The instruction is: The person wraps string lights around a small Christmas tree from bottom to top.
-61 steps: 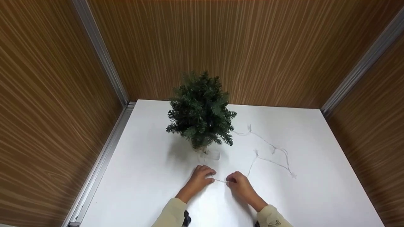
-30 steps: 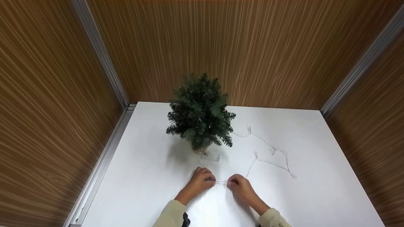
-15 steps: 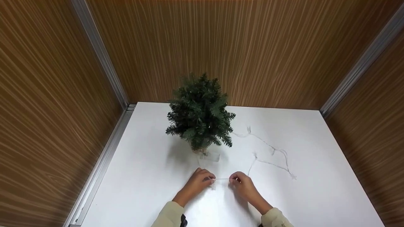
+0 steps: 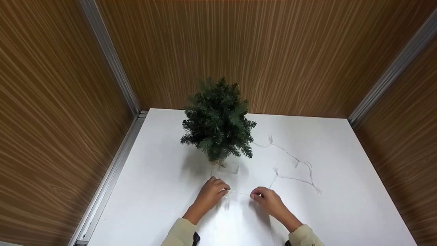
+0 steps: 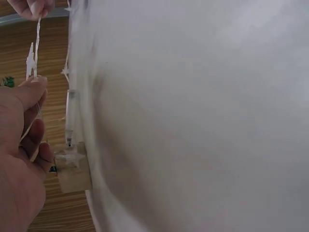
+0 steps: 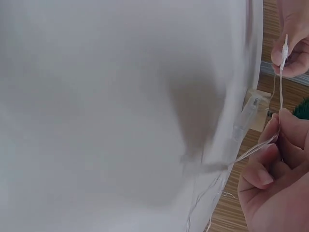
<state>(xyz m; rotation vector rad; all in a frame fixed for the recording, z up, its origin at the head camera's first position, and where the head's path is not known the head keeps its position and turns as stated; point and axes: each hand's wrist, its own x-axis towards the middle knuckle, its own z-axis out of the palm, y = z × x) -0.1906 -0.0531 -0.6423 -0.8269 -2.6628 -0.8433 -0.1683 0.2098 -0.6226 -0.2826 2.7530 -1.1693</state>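
Note:
A string of fairy lights (image 4: 295,179) with thin clear wire and small star-shaped pieces runs between both hands. My left hand (image 4: 209,194) pinches the wire between thumb and fingertips, right beside a white star (image 5: 30,60). To its right, my right hand (image 4: 269,202) pinches the same string, with a short stretch of wire spanning the gap. In the right wrist view, more wire trails from the right fingers (image 6: 264,166) down toward the table. Behind the hands stands a small artificial Christmas tree (image 4: 218,123) on a wooden block base (image 5: 76,180).
At the foot of the tree lies a small clear box (image 4: 230,168). The rest of the string lies in a loop on the white table (image 4: 341,212), right of the tree. Wood-grain panels (image 4: 218,51) rise at the back and both sides.
The right hand has shifted slightly right along the string, and the left hand slightly left. A star that was hidden or between the hands now shows beside the left fingertips. The tree stays put.

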